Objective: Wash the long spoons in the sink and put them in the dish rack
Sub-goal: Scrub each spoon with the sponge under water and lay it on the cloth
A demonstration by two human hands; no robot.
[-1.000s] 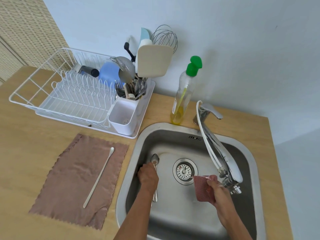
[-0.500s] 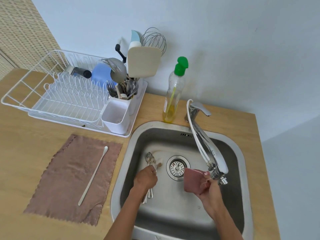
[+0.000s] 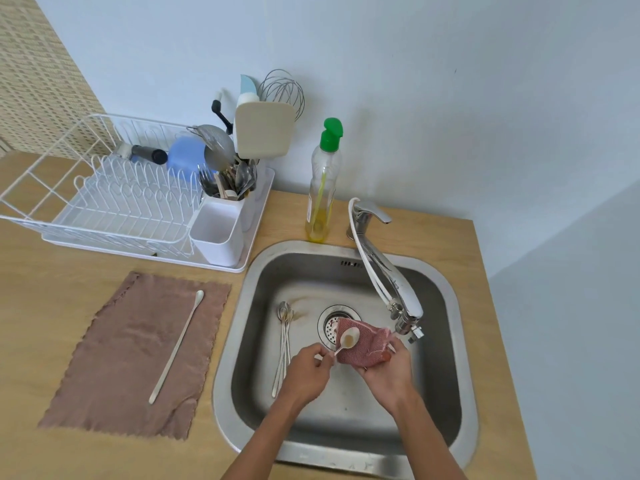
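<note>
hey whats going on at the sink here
A person is washing long spoons over the sink. The left hand pinches a pale spoon by its handle, with its bowl against the pink scrubbing cloth held in the right hand. Several metal spoons lie on the sink floor left of the drain. Another long spoon lies on the brown cloth in front of the dish rack.

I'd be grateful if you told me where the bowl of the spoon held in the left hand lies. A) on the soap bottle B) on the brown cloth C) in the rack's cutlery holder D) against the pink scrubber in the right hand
D: the left hand pinches the spoon, whose bowl lies against the pink scrubber that the right hand grips above the sink.
</note>
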